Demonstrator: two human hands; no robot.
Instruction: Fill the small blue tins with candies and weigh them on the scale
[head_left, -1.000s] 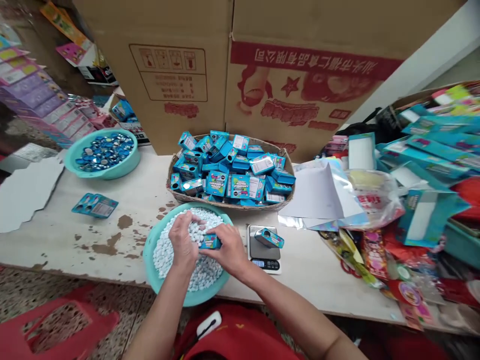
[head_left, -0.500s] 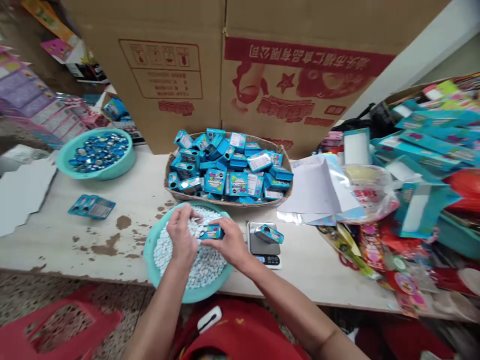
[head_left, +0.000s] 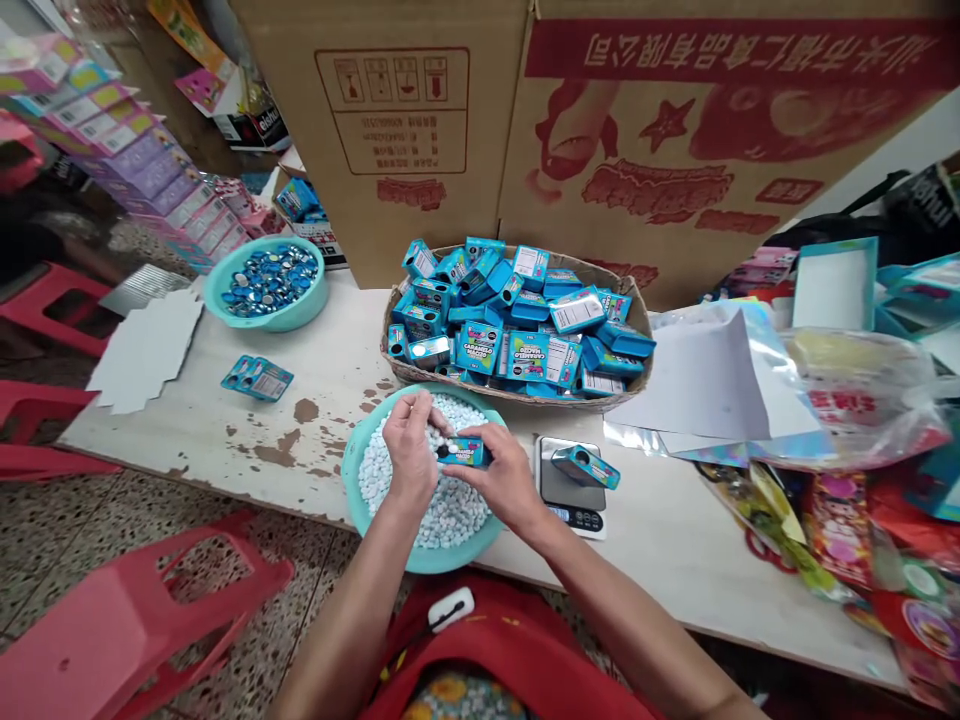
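My right hand point(head_left: 512, 476) grips a small blue candy box point(head_left: 468, 452) on its side, with the box's open end toward the left. My left hand point(head_left: 411, 446) is curled beside that end, and white candies show at its fingers and at the opening. Both hands are above a turquoise bowl point(head_left: 361, 440) full of small white candies point(head_left: 450, 518). To the right, another blue box point(head_left: 586, 467) lies tilted on a small digital scale point(head_left: 559, 487). Behind the bowl stands a cut-down cardboard tray point(head_left: 517, 393) heaped with blue boxes point(head_left: 480, 345).
A large carton point(head_left: 420, 215) rises behind the tray. At left are a bowl of blue wrapped candies point(head_left: 225, 300), flattened blue boxes point(head_left: 257, 378) and grey card point(head_left: 146, 350). Paper sheets point(head_left: 697, 375) and packets point(head_left: 840, 520) crowd the right. Red plastic stools point(head_left: 112, 620) stand at lower left.
The view has swung left, so everything sits further right in the picture. My hands stay together at the small box over the white candies, with the left fingers still at its open end.
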